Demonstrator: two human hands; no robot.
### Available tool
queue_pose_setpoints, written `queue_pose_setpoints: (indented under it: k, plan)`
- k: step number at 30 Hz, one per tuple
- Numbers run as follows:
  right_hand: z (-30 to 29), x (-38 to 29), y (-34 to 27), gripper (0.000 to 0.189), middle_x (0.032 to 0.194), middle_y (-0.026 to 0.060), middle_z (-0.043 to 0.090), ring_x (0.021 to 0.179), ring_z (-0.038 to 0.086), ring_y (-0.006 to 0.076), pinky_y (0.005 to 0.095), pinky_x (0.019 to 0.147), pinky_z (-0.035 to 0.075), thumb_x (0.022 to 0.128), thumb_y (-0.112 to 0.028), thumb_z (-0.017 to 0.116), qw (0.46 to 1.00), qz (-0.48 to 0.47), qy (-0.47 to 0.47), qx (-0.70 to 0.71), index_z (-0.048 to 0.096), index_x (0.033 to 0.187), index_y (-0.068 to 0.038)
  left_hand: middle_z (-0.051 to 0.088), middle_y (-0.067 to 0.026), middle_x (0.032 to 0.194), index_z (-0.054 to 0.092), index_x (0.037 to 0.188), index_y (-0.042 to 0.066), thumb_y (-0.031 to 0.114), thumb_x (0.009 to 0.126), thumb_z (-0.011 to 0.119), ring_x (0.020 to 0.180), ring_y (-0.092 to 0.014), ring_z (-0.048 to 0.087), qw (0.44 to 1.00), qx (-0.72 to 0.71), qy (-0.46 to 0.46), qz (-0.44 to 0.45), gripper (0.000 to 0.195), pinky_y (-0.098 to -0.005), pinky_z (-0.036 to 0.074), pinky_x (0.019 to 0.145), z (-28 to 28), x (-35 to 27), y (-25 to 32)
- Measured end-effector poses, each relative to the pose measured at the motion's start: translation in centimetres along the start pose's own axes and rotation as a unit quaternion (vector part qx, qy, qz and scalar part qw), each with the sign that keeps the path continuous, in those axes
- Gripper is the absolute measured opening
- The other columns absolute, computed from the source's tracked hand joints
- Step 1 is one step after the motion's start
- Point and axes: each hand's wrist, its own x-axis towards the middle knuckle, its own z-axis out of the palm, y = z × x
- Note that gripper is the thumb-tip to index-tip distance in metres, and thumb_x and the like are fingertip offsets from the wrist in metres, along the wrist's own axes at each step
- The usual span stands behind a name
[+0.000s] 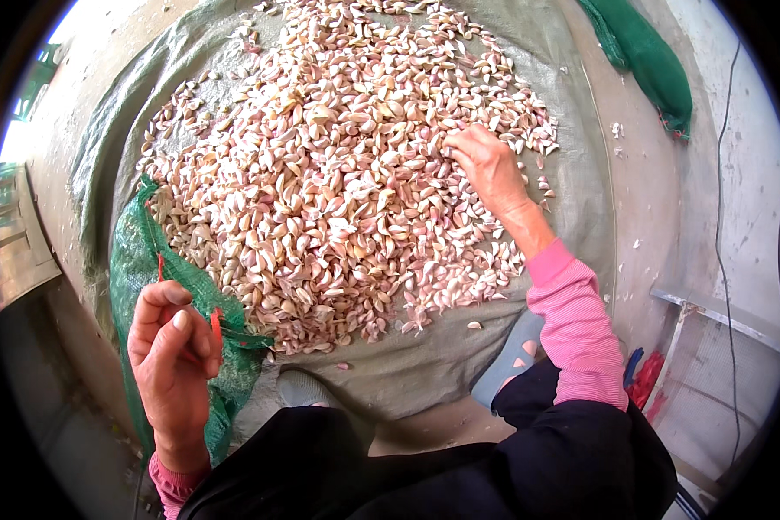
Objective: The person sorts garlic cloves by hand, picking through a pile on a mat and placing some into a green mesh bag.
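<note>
A broad heap of garlic cloves (338, 175) lies on a grey-green woven sheet (422, 370). My right hand (484, 162) reaches to the right part of the heap, its fingertips bent down among the cloves; whether a clove is pinched in them I cannot tell. My left hand (175, 351) is raised at the lower left with curled fingers, in front of a green mesh bag (136, 253). Its thumb and forefinger are apart, and no clove shows in it. The bag, with red ties on its edge, lies against the heap's left side.
My slippered feet stand on the sheet's near edge, the left slipper (302, 388) grey and the right one (510, 357) blue-grey. A filled green mesh sack (656, 68) lies by the wall at the upper right. A metal-framed mesh panel (728, 364) and red netting (647, 380) are at the right.
</note>
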Motion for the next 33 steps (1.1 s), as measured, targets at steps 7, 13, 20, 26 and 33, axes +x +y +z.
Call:
queue_pose_setpoints:
  k: [7,13,20,26,33]
  plan:
    - [-1.2,0.0,-0.4,0.012,0.076,-0.0008,0.068,0.061,0.062,0.0035,0.0204,0.052,0.049,0.091,-0.006,0.068,0.894,0.285,-0.055,0.340,0.072,0.102,-0.002,0.050,-0.0029,0.064,0.054,0.111,0.002,0.009,0.096,0.056,0.048,-0.009,0.042,1.000,0.006,0.007,0.001,0.017,-0.0218,0.037,0.046,-0.1,0.1,0.1]
    - [-2.0,-0.4,0.1,0.010,0.072,-0.0033,0.065,0.055,0.058,0.0008,0.0164,0.046,0.043,0.093,-0.011,0.068,0.872,0.305,-0.117,0.365,0.073,0.098,-0.003,0.049,-0.0025,0.064,0.053,0.111,0.002,0.010,0.096,0.055,0.048,-0.008,0.041,1.000,0.010,0.009,0.010,0.017,-0.0219,0.036,0.046,0.0,-0.1,0.2]
    - [-2.6,0.0,-0.3,0.021,0.065,-0.0050,0.053,0.055,0.049,0.0032,0.0222,0.051,0.040,0.097,-0.022,0.065,0.942,0.212,-0.084,0.248,0.063,0.082,-0.007,0.049,-0.0025,0.064,0.053,0.112,0.002,0.010,0.097,0.053,0.047,-0.009,0.041,1.000,0.022,0.010,0.018,0.018,-0.0221,0.036,0.046,0.0,0.0,-0.1]
    - [-2.2,-3.2,-0.6,0.018,0.078,0.0043,0.057,0.067,0.062,0.0189,0.0352,0.060,0.051,0.087,-0.023,0.071,0.991,-0.065,-0.120,0.014,0.063,0.084,-0.007,0.047,-0.0023,0.063,0.053,0.112,0.002,0.009,0.096,0.053,0.048,-0.009,0.041,1.000,0.020,0.004,0.014,0.018,-0.0225,0.035,0.046,0.2,0.1,0.0]
    - [-2.4,-2.9,-1.0,0.018,0.085,0.0069,0.059,0.071,0.064,0.0222,0.0353,0.064,0.053,0.083,-0.018,0.075,0.992,0.029,-0.079,0.094,0.064,0.093,-0.007,0.049,-0.0028,0.063,0.053,0.112,0.002,0.008,0.096,0.053,0.046,-0.009,0.042,1.000,0.016,0.014,0.017,0.017,-0.0217,0.035,0.045,0.1,0.1,-0.1]
